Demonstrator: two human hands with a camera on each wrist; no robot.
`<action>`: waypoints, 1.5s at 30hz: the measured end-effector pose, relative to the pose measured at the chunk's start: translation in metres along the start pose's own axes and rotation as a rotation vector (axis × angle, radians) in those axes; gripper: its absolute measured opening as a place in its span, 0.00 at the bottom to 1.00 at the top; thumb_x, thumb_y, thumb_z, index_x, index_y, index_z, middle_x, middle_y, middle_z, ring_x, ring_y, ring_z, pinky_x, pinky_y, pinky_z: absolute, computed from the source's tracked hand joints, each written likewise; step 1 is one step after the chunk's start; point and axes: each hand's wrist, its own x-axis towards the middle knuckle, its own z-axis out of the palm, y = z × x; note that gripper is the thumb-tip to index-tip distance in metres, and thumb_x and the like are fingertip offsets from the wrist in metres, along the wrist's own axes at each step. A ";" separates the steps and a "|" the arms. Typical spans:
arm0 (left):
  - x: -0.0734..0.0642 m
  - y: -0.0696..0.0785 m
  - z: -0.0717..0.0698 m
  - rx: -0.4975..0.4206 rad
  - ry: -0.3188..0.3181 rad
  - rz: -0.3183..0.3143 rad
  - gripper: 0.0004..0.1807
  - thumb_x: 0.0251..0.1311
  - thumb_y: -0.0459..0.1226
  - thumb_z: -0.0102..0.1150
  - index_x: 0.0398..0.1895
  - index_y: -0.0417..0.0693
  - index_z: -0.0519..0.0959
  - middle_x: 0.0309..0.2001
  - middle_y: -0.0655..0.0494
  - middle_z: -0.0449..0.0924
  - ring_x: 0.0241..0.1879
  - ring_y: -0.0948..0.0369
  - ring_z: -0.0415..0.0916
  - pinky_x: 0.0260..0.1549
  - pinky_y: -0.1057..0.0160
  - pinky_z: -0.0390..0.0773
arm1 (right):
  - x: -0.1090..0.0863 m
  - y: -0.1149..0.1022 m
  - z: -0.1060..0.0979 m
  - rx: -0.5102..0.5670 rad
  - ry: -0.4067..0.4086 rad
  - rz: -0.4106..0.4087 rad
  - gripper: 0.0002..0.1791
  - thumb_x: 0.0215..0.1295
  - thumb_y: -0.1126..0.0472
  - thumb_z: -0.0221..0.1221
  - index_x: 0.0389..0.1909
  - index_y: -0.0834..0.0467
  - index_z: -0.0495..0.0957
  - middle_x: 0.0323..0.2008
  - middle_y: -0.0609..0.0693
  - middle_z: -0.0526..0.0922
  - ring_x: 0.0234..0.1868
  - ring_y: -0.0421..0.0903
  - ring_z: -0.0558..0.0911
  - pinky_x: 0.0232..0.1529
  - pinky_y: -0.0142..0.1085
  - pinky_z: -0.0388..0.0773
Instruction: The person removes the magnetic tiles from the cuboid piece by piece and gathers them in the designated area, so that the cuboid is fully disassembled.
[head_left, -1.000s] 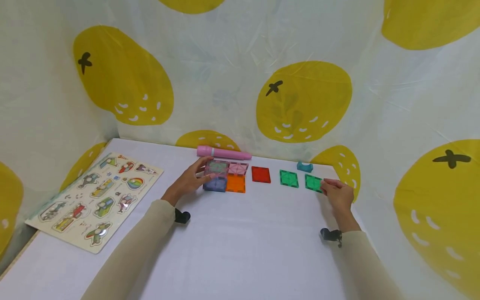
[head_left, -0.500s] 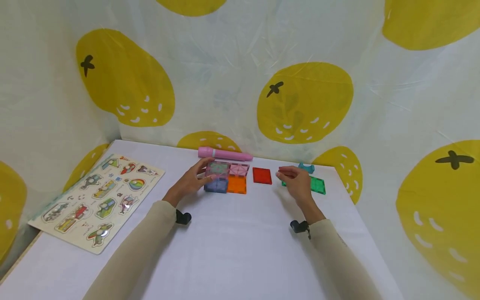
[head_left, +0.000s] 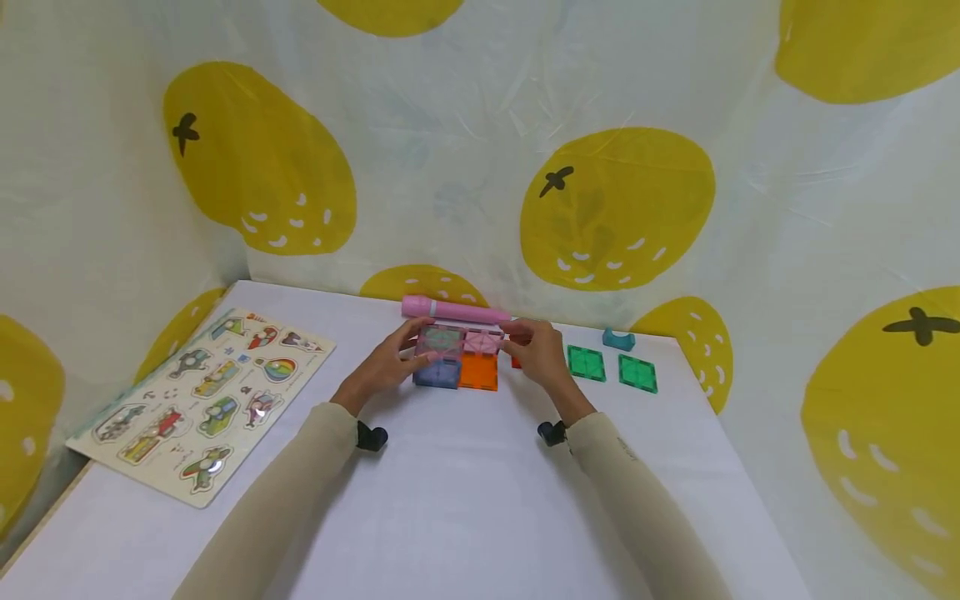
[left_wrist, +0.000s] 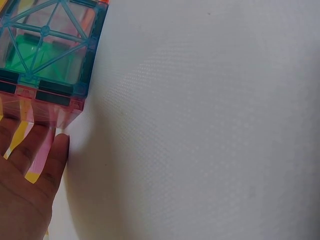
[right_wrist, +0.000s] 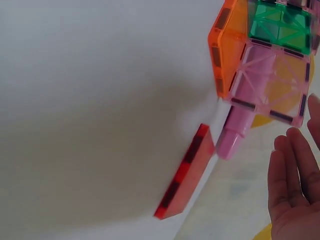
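Note:
In the head view, my left hand (head_left: 381,367) holds the left end of a structure of translucent magnetic tiles, thumb at the front and fingers behind. It has a blue tile (head_left: 437,374) and an orange tile (head_left: 478,372) in front and a pink tile (head_left: 482,342) at right. A green tile (right_wrist: 281,27) shows within. The left wrist view has fingers (left_wrist: 56,162) against its pink side; the thumb is out of that frame. My right hand (head_left: 542,357) is beside the structure's right end, its fingers straight and apart from the pink tile in the right wrist view. A red tile (right_wrist: 186,176) is nearby, partly hidden by this hand in the head view.
Two green tiles (head_left: 587,363) lie to the right, a teal curved piece (head_left: 618,339) behind them. At the table's back edge is a pink tube (head_left: 457,311). A picture puzzle board (head_left: 206,400) lies at left. A patterned cloth (head_left: 450,167) hangs behind.
My right hand has let go of the rightmost green tile and moved left, past the other tiles, to the structure. My left hand keeps its place on the structure.

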 end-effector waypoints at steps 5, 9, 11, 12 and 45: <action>0.000 0.000 0.001 -0.013 -0.007 -0.002 0.41 0.70 0.55 0.66 0.82 0.73 0.58 0.84 0.53 0.57 0.82 0.42 0.57 0.79 0.37 0.63 | 0.011 -0.015 0.012 -0.122 -0.005 -0.085 0.14 0.70 0.58 0.71 0.55 0.51 0.89 0.53 0.51 0.89 0.56 0.56 0.82 0.61 0.50 0.86; 0.000 0.000 0.001 -0.007 -0.002 -0.009 0.42 0.70 0.56 0.67 0.82 0.74 0.58 0.84 0.54 0.57 0.82 0.43 0.57 0.79 0.37 0.63 | 0.018 -0.024 0.020 -0.197 -0.024 -0.134 0.11 0.69 0.59 0.71 0.51 0.52 0.90 0.48 0.50 0.89 0.52 0.52 0.81 0.59 0.48 0.86; 0.000 0.001 0.001 -0.002 0.003 -0.013 0.42 0.69 0.56 0.67 0.82 0.74 0.58 0.84 0.55 0.57 0.82 0.43 0.57 0.79 0.37 0.63 | 0.020 -0.026 0.022 -0.229 -0.030 -0.158 0.09 0.69 0.60 0.71 0.49 0.52 0.91 0.46 0.50 0.89 0.52 0.52 0.81 0.59 0.46 0.85; -0.001 0.002 0.000 0.001 0.004 -0.016 0.42 0.69 0.56 0.67 0.82 0.75 0.58 0.84 0.56 0.57 0.82 0.43 0.57 0.79 0.37 0.63 | 0.021 -0.026 0.023 -0.236 -0.028 -0.166 0.08 0.69 0.60 0.71 0.47 0.52 0.91 0.45 0.49 0.89 0.52 0.51 0.81 0.59 0.46 0.84; -0.002 0.005 0.000 0.010 0.010 -0.046 0.40 0.69 0.57 0.67 0.81 0.78 0.59 0.84 0.57 0.58 0.82 0.44 0.58 0.79 0.38 0.64 | -0.022 0.026 -0.048 0.073 0.154 0.084 0.10 0.74 0.57 0.67 0.51 0.54 0.84 0.46 0.52 0.88 0.47 0.53 0.85 0.48 0.39 0.88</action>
